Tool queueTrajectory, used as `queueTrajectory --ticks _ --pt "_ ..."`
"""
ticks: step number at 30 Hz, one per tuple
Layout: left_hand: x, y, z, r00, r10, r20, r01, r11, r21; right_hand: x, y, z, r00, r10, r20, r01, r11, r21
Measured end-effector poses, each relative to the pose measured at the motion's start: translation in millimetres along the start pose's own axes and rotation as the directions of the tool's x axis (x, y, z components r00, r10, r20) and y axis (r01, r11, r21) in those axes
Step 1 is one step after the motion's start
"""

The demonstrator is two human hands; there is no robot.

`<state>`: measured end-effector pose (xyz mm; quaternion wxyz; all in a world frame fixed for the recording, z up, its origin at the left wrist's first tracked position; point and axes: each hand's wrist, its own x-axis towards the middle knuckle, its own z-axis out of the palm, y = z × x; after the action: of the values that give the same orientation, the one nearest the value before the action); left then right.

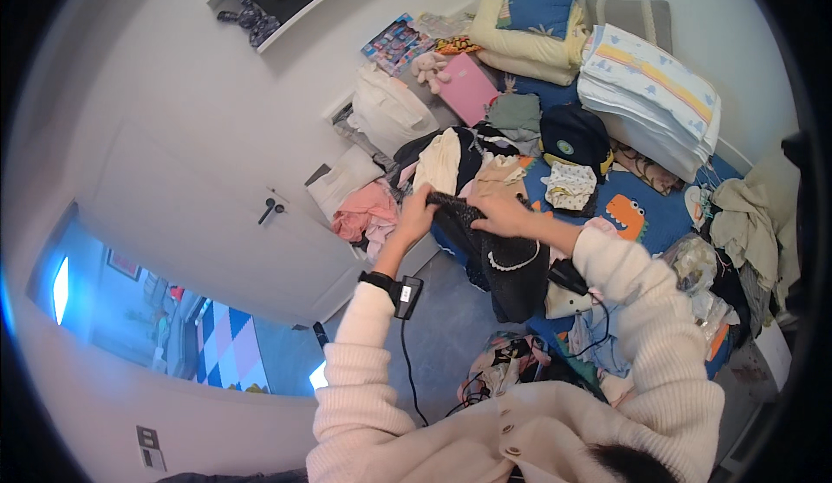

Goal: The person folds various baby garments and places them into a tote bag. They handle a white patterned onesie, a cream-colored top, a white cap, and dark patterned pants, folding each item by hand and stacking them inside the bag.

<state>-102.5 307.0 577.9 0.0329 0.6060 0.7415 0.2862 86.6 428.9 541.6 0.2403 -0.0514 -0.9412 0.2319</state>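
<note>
A black knitted garment with a white scalloped trim hangs from both my hands over the edge of the bed. My left hand grips its upper left corner. Farther right along the same upper edge, my right hand holds the cloth between thumb and fingers. Just beyond the hands lie a cream garment and a beige garment. A small white printed cloth, folded, sits to the right on the blue dinosaur bedspread.
Left of the bed stand a drawer unit with pink clothes and a white bag. A navy cap or bag and folded quilts lie behind. More clothes are heaped on the floor near me. Cables hang from my wrist devices.
</note>
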Motion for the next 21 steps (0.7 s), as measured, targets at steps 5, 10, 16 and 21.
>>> queueTrajectory --ticks 5,10,16,21 --pt "-7 51 -124 0.965 0.217 -0.145 -0.201 0.973 0.115 42 -1 -72 0.907 -0.029 0.421 0.136 0.964 -0.227" --pt "-41 93 -208 0.971 0.227 -0.077 -0.166 0.869 0.467 99 -53 -157 0.87 -0.491 -0.043 0.38 0.723 -0.577" --pt "-56 88 -298 0.974 0.199 -0.112 -0.09 0.785 0.613 164 -148 -214 0.99 -0.102 0.098 0.139 0.824 -0.549" --pt "-68 84 -336 0.97 0.0 -0.245 0.148 0.796 0.587 196 -190 -222 0.963 -0.268 0.0 0.226 0.813 -0.536"
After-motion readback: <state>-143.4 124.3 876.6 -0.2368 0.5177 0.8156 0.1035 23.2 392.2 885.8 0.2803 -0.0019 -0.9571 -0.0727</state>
